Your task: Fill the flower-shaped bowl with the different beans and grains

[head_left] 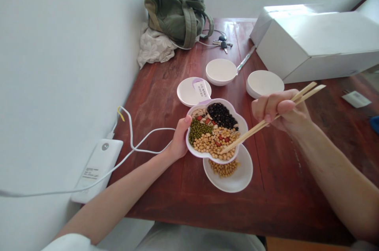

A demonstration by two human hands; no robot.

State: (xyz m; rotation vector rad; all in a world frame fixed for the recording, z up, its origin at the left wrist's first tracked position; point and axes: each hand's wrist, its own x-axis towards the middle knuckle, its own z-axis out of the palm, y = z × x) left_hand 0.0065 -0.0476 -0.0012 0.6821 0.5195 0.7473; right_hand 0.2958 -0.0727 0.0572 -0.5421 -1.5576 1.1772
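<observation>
Fingers first, from the left of my head view: my left hand has its thumb pressed over the near-left rim of the flower-shaped tray, and the other fingers I can't make out, tucked beneath. Just above the tray sits a white dish, a printed label overlapping it. Tray in front of me, held over the dark red tabletop and overhanging a soybean-filled bowl. Looks like thin, stiff, light plastic to me; the load is what shifts, so I'd grip the rim, support from below and hold it level. Mung beans on the left, soybeans along the front, black beans at the back, a few reddish nuts mixed in. Hard, round, slick little things, I'd judge: take each around its middle, lightly, or it'll skid. Across we go: the wooden chopsticks slant down, tips close together among those soybeans; whether they pinch one, I can't tell. At the right, my right hand has fingers and thumb closed round the shafts, pinching firmly, well apart from the big white box beyond.
</observation>
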